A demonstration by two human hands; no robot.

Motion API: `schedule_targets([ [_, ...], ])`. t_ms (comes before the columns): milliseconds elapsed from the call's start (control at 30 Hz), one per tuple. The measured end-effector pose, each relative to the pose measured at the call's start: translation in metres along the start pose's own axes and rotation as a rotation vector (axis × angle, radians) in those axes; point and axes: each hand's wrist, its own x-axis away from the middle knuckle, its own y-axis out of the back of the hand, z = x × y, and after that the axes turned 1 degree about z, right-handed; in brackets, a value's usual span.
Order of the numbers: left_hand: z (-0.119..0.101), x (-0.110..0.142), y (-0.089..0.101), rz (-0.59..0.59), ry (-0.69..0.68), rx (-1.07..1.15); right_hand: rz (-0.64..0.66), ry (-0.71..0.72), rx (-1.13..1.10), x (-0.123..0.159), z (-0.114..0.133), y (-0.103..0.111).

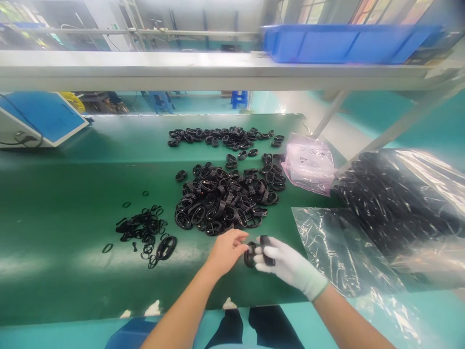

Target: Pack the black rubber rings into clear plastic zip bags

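Cable coils, black, are in a big pile (221,198) at the middle of the green surface (72,203), and a looser row of them (236,138) lies farther, at the far side. Two coils are at the hands, near the person: one coil (268,250) is inside the right hand (285,264), which wears a white glove, and its fingers are closed around this coil. Second coil (249,255) is between the two hands, just at the gloved fingertips. The left hand (227,252) is bare, with thumb and forefinger a little apart beside the second coil; whether they grip it, I cannot tell.

Each coil looks light and springy, with smooth cover, so I judge it is not fragile but can slip or open if it is held loosely. Better place to hold is the flat long sides, with all turns pressed together, not one single turn.

On the left lie small black bands (140,225), thin and probably stretchy, with one bigger coil (166,247) beside them. On the right are a clear plastic bag (327,242) and, farther, a pinkish packet (308,162).
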Motion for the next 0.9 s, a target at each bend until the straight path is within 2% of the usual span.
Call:
schedule_targets([
  [100, 0.006, 0.003, -0.001, -0.003, 0.114, -0.230, -0.080, 0.043, -0.107, 0.007, 0.007, 0.027],
  [200, 0.008, 0.001, -0.028, 0.068, 0.049, -0.506, -0.016, 0.031, -0.166, 0.009, 0.004, 0.042],
  [267, 0.008, -0.004, -0.049, 0.131, -0.022, -0.662, -0.008, 0.029, -0.115, 0.005, -0.001, 0.044],
  [333, 0.008, -0.010, -0.060, 0.172, -0.031, -0.751, -0.109, 0.024, 0.069, -0.003, -0.006, 0.044],
  [433, 0.012, -0.015, -0.057, 0.187, 0.003, -0.633, -0.370, 0.014, 0.432, -0.019, -0.011, 0.045],
  [500, 0.017, -0.014, -0.050, 0.195, 0.026, -0.428, -0.454, 0.001, 0.552, -0.029, -0.016, 0.047],
  [600, 0.025, -0.011, -0.046, 0.169, 0.083, -0.235, -0.474, -0.003, 0.618, -0.037, -0.022, 0.048],
  [733, 0.035, -0.011, -0.058, 0.080, 0.100, -0.262, -0.512, 0.002, 0.716, -0.037, -0.021, 0.043],
  [900, 0.037, -0.015, -0.069, 0.034, 0.099, -0.318, -0.396, -0.019, 0.753, -0.031, -0.013, 0.031],
])
